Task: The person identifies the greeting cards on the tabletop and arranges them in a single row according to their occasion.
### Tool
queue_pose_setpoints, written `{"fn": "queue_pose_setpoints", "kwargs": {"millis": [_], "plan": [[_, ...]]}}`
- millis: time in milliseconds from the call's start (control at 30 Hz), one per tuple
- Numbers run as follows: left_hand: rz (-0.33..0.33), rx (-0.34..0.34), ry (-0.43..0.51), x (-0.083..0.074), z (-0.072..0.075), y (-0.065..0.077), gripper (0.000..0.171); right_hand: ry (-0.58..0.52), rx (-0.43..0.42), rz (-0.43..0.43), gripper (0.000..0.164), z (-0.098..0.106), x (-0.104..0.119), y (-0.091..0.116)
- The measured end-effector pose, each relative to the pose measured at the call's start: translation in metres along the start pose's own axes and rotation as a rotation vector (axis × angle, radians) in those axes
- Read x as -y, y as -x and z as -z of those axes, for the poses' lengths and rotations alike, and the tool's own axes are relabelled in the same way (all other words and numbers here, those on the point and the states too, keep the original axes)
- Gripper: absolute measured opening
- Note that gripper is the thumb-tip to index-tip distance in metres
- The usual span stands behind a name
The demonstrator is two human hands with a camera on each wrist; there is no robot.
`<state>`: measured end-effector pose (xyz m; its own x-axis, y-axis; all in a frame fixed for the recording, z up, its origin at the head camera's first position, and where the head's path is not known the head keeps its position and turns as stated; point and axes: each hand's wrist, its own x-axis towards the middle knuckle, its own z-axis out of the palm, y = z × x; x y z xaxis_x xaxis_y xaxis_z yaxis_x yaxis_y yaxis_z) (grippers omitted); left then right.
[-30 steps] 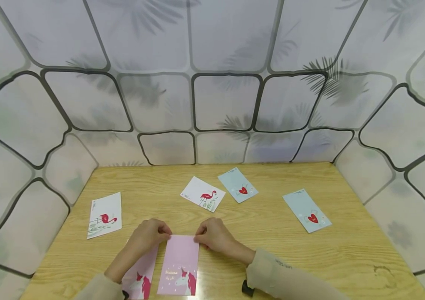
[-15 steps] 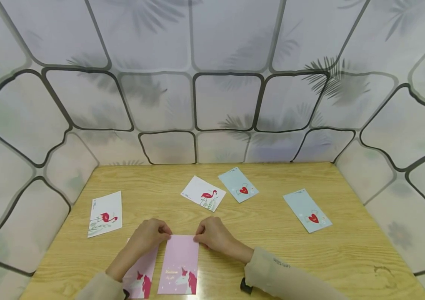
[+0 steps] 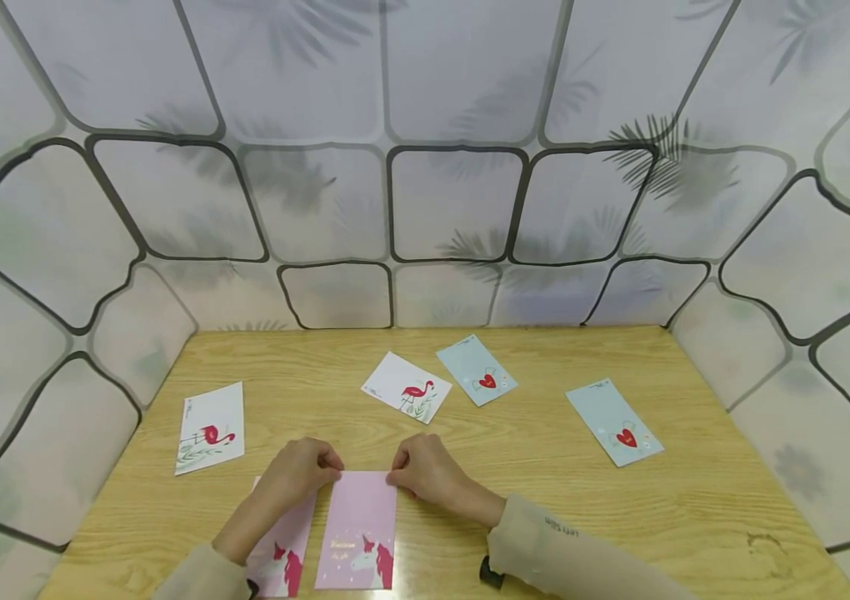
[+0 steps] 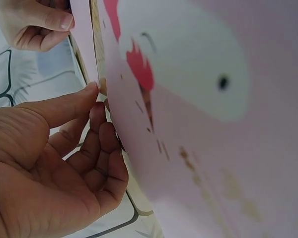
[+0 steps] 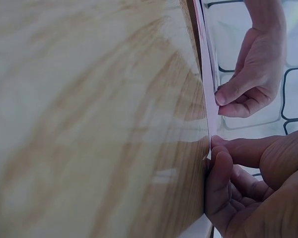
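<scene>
Person's left hand (image 3: 294, 472) and right hand (image 3: 431, 472) each pinch a far corner of the pink unicorn card (image 3: 359, 510), just right of its twin card (image 3: 292, 533). Seemingly a placing step; next move likely calls for even release.

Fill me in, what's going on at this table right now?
A person has a pink unicorn card by its two far corners: the left hand pinches the left one, the right hand the right. A second unicorn card lies just left of it, partly hidden by the left arm. Beyond them, two white flamingo cards and two blue heart cards lie apart on the wooden table, untouched.
</scene>
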<state>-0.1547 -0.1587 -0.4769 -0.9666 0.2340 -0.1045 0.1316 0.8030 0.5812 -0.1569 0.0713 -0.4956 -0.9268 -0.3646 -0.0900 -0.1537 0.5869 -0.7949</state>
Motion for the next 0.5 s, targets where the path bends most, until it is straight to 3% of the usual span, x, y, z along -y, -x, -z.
{"fn": "queue_pose_setpoints", "kwargs": {"millis": [500], "plan": [[0.000,-0.001,0.014,0.0004,-0.0014,0.0006,0.013,0.001,-0.008,0.035,0.020,-0.0002,-0.0027,-0.0004]]}}
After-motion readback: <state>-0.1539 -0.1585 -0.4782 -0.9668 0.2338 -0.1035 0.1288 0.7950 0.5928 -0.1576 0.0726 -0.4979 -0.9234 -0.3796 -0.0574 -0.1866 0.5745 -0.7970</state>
